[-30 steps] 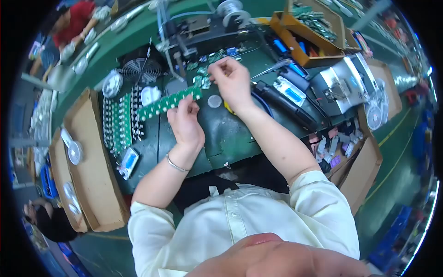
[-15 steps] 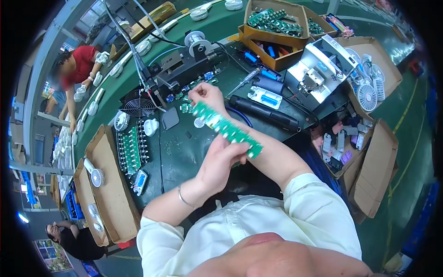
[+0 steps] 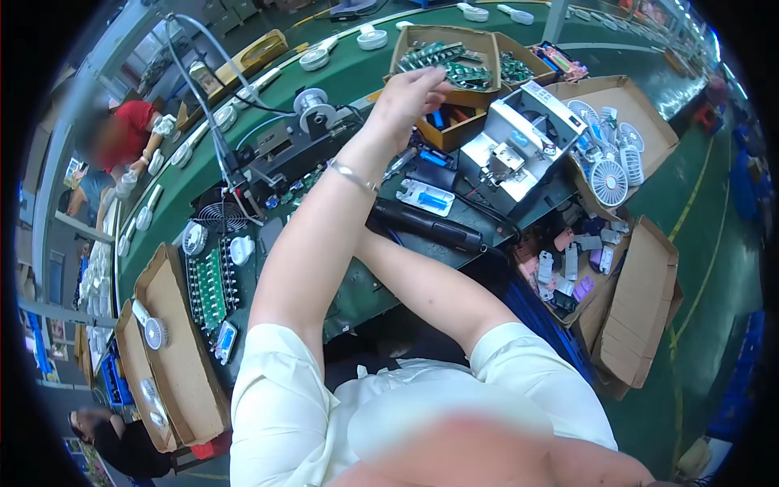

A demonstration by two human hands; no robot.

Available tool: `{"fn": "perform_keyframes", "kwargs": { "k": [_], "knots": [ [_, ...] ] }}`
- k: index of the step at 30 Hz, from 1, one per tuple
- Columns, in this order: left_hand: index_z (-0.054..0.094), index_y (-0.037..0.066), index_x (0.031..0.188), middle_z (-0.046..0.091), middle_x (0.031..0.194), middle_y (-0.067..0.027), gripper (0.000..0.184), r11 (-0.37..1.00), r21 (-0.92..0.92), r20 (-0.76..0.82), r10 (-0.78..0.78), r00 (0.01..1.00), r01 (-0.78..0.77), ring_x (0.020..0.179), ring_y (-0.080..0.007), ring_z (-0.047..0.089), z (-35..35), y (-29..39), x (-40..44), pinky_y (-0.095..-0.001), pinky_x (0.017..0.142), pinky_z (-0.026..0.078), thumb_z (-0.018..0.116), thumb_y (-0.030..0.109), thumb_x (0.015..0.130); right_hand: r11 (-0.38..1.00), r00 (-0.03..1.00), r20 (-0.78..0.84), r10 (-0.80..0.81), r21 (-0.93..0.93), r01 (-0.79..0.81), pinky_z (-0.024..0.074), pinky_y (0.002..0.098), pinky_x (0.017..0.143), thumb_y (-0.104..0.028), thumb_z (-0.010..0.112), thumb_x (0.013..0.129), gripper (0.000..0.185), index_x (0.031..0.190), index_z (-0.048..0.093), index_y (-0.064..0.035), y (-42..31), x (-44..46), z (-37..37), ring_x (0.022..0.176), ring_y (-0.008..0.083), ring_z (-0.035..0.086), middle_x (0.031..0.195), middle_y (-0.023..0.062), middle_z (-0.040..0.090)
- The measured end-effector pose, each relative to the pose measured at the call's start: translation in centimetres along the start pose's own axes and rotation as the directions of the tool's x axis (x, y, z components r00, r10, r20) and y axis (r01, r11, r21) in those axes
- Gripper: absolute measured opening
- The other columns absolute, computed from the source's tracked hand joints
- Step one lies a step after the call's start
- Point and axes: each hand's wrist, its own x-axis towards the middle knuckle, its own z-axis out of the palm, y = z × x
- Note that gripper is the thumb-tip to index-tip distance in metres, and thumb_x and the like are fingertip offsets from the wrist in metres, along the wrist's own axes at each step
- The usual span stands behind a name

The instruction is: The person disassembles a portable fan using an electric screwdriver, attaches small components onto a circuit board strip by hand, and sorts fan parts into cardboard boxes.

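My left hand [image 3: 410, 99], with a bracelet on its wrist, reaches out to the cardboard box of green circuit boards [image 3: 434, 55] at the back. Its fingers are bent, and their tips meet the end of a circuit board [image 3: 469, 77]. The grip itself is partly hidden. My right forearm [image 3: 434, 300] passes beneath the left one, which covers my right hand. Left of the arms, another green board [image 3: 213, 284] lies in a black rack, beside a white fan part [image 3: 241, 250].
A white machine [image 3: 519, 154] stands right of a black cylindrical tool [image 3: 430, 227]. Cartons hold small fans [image 3: 608, 180] and coloured casings [image 3: 568, 268]. A solder spool [image 3: 313, 109] is at the back. Across the conveyor sits a person in red [image 3: 130, 134].
My left hand has swung from near my body to the box at the back, and the board strip has left the middle. My right hand has gone behind the left forearm. The view has shifted.
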Motion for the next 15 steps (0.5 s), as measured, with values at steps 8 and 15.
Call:
{"fn": "perform_keyframes", "kwargs": {
  "k": [8,15],
  "knots": [
    [0.061,0.003,0.104,0.054,0.071,0.0010,0.022,0.909,-0.210,0.034,0.375,0.927,-0.360,0.056,-0.0049,0.043,2.9,8.1,-16.1,-0.0179,0.050,0.031,0.062,0.017,0.086,0.449,0.913,-0.166,-0.373,-0.893,0.021,0.0484,0.0320,0.066,-0.019,0.060,0.088,0.017,0.092,0.062,-0.0025,-5.9,-0.2,2.6,0.074,0.0201,0.061,0.082,0.0121,0.064],
    [0.059,0.014,0.098,0.055,0.068,0.0016,0.017,0.603,-0.533,0.201,0.772,0.603,-0.594,0.049,-0.0074,0.046,-0.9,12.1,-26.8,-0.0201,0.044,0.033,0.068,0.016,0.084,0.889,0.905,-0.425,0.004,-0.413,-0.198,0.0479,0.0266,0.054,-0.007,0.064,0.080,0.008,0.078,0.061,0.0004,-7.4,0.2,3.6,0.058,0.0127,0.061,0.067,0.0063,0.063]
  ]
}}
